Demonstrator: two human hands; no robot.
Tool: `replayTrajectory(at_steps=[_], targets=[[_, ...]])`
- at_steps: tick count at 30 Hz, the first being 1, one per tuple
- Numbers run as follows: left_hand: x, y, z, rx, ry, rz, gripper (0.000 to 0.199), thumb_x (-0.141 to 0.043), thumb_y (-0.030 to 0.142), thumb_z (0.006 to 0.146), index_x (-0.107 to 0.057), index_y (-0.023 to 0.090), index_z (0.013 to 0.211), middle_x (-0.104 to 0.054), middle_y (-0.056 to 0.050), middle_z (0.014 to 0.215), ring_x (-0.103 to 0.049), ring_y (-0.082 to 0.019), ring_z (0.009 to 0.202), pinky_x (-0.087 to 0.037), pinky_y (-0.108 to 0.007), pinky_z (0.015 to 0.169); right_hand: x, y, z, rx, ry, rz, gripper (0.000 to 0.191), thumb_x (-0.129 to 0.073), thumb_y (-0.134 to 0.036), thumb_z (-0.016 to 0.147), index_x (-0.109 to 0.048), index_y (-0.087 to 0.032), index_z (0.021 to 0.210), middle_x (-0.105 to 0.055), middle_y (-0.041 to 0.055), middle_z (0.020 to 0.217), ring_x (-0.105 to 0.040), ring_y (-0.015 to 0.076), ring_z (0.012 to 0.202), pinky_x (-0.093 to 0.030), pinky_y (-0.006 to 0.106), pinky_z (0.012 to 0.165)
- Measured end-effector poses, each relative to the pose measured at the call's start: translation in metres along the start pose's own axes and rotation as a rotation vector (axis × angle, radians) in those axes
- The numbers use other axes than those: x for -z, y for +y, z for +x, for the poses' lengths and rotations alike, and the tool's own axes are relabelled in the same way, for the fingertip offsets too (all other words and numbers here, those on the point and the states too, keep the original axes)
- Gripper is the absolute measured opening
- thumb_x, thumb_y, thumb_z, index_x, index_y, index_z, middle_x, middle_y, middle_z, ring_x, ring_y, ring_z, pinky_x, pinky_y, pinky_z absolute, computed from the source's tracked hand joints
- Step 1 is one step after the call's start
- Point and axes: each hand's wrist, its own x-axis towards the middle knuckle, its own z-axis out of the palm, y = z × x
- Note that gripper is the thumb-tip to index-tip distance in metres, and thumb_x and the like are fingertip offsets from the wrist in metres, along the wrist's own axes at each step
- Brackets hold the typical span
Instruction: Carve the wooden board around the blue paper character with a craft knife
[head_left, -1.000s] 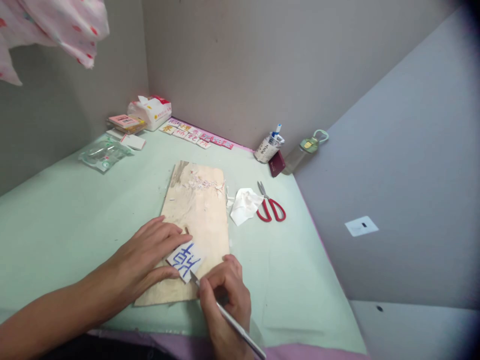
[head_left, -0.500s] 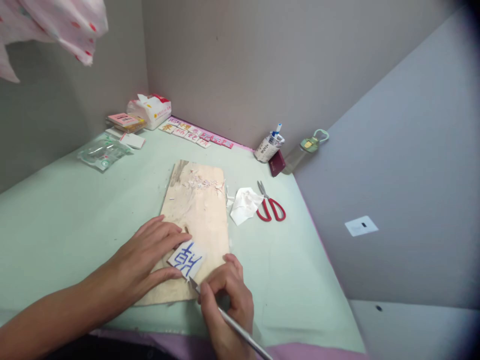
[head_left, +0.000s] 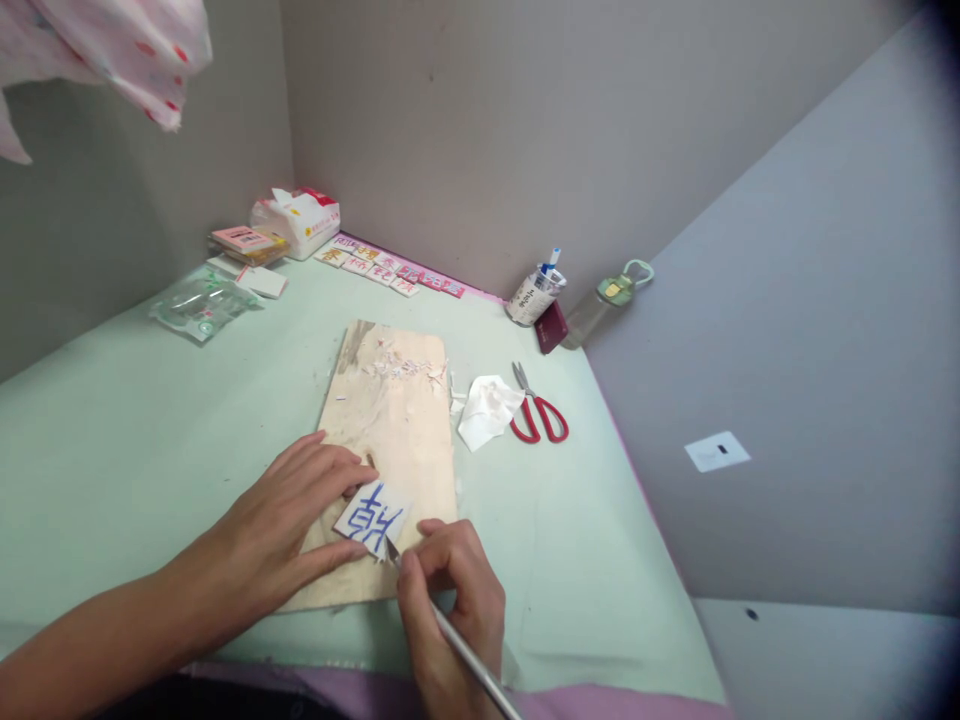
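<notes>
We have our left hand [head_left: 281, 510] spread low in the frame, left of centre, its thumb and fingertips grasping opposite edges of the lettered tile [head_left: 373, 517], probably so it cannot skid while its blue-marked face stays uncovered. That tile lies flat on the wooden board [head_left: 405, 440], below the centre of the frame; the board seems to put firm wood between blade and green cloth [head_left: 570, 560]. Our right hand, [head_left: 461, 595] at lower centre, has its fingers closed around the slim knife [head_left: 469, 655] much as we would grip a pen, low near the blade, which likely gives fine control. The tip meets the tile's lower right part; we cannot tell whether it bites in. Pale shavings [head_left: 405, 370] lie at the board's far end, away from our fingers. Right of the board, a crumpled tissue [head_left: 487, 412] and red-handled scissors [head_left: 553, 420] sit seemingly within easy reach.
</notes>
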Motion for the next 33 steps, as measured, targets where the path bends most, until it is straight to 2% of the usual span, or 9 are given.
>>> replayTrajectory(at_steps=[7, 14, 21, 26, 33], targets=[[-0.0025, -0.0015, -0.0003, -0.012, 0.018, -0.013, 0.039, -0.068, 0.049, 0.110, -0.056, 0.032, 0.143, -0.068, -0.001, 0.134, -0.063, -0.026, 0.131, -0.019, -0.046, 0.135, -0.0001, -0.0028, -0.0002, -0.050, -0.026, -0.043, 0.028, -0.060, -0.007, 0.098, -0.053, -0.026, 0.078, -0.064, -0.0024, 0.076, -0.076, 0.0213, 0.087, -0.058, 0.028, 0.080], [-0.0031, 0.0007, 0.0008, -0.010, 0.030, -0.020, 0.038, -0.069, 0.047, 0.108, -0.056, 0.033, 0.141, -0.069, -0.001, 0.131, -0.065, -0.026, 0.128, -0.022, -0.047, 0.133, 0.0010, -0.0034, -0.0009, -0.057, -0.087, -0.063, 0.028, -0.058, -0.008, 0.100, -0.052, -0.026, 0.081, -0.061, -0.0019, 0.077, -0.074, 0.0207, 0.087, -0.050, 0.025, 0.067], [-0.0053, 0.0017, 0.0032, -0.002, 0.055, -0.024, 0.037, -0.071, 0.046, 0.106, -0.057, 0.033, 0.138, -0.069, 0.000, 0.128, -0.066, -0.026, 0.124, -0.023, -0.047, 0.132, 0.0039, -0.0046, -0.0002, -0.024, -0.131, -0.080, 0.028, -0.058, -0.007, 0.101, -0.050, -0.027, 0.083, -0.060, -0.0031, 0.078, -0.071, 0.0191, 0.084, -0.049, 0.026, 0.069], [-0.0038, 0.0030, 0.0035, 0.004, 0.053, -0.028, 0.037, -0.073, 0.044, 0.105, -0.057, 0.033, 0.137, -0.068, 0.000, 0.127, -0.066, -0.027, 0.123, -0.022, -0.048, 0.132, 0.0035, -0.0034, 0.0002, -0.016, -0.142, -0.058, 0.027, -0.057, -0.006, 0.101, -0.050, -0.026, 0.085, -0.057, -0.0047, 0.077, -0.064, 0.0158, 0.073, -0.052, 0.026, 0.072], [-0.0031, 0.0040, 0.0018, 0.009, 0.053, -0.031, 0.038, -0.074, 0.044, 0.103, -0.057, 0.033, 0.136, -0.068, 0.000, 0.126, -0.065, -0.028, 0.123, -0.025, -0.049, 0.129, 0.0040, -0.0010, -0.0022, -0.026, -0.170, -0.023, 0.028, -0.054, -0.002, 0.100, -0.052, -0.026, 0.085, -0.058, -0.0038, 0.079, -0.066, 0.0166, 0.077, -0.056, 0.028, 0.080]])
